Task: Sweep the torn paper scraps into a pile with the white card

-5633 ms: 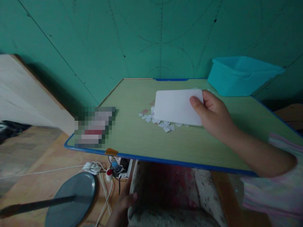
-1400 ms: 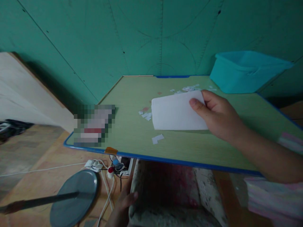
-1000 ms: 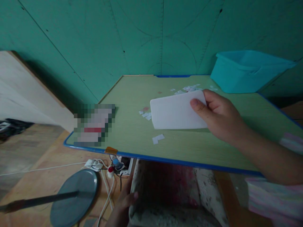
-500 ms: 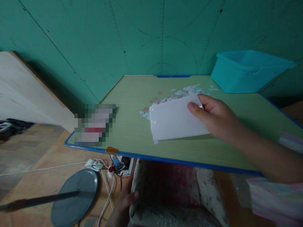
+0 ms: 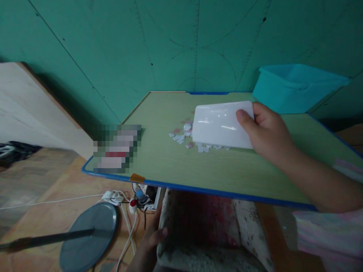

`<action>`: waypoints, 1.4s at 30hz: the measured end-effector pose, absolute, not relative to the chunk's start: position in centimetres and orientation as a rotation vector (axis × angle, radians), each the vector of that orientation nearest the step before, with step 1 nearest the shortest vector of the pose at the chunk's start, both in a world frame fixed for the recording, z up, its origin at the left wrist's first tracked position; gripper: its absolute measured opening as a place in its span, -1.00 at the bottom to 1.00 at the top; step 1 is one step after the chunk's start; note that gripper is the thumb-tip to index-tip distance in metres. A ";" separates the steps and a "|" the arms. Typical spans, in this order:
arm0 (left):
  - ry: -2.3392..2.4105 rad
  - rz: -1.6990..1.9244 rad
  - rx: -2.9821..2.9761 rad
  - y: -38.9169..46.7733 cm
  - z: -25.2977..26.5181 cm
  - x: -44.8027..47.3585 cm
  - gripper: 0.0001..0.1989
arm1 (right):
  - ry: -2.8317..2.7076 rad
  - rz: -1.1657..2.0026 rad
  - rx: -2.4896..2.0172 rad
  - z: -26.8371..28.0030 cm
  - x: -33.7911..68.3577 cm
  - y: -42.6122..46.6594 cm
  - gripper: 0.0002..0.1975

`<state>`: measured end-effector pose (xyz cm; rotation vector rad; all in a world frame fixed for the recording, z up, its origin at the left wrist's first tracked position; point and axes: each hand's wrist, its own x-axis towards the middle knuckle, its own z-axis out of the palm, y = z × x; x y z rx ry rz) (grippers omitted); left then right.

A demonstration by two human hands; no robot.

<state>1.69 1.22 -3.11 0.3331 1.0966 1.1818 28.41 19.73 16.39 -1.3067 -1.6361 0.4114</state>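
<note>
My right hand [image 5: 269, 132] grips the right end of a flat, glossy white plastic scraper [image 5: 217, 124], thumb on its face. It is held tilted over small white and pinkish paper scraps [image 5: 180, 138] on the pale green tabletop [image 5: 159, 158]. Scraps show at its left end and along its lower edge; it hides whatever lies behind. Below the table's front edge, my left hand [image 5: 151, 240] holds the left side of a stained whitish bin [image 5: 251, 223] with a dark reddish inside. Only the thumb and back of that hand show clearly.
A turquoise plastic tub [image 5: 295, 88] stands at the table's back right. A pixelated flat object [image 5: 117, 149] lies at the left end. A blue edge strip [image 5: 198, 189] borders the table. On the floor are white cables [image 5: 129, 226] and a round grey base with a pole [image 5: 89, 234].
My right hand has moved the scraper back and slightly right across the scraps. Scraps now show at its near edge instead of behind it. The left hand and bin stay almost still.
</note>
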 end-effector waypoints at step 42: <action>1.207 1.151 0.398 1.0 -3.3 1.2 -0.25 | -1.787 0.575 -1.184 15.9 27.9 19.1 -0.71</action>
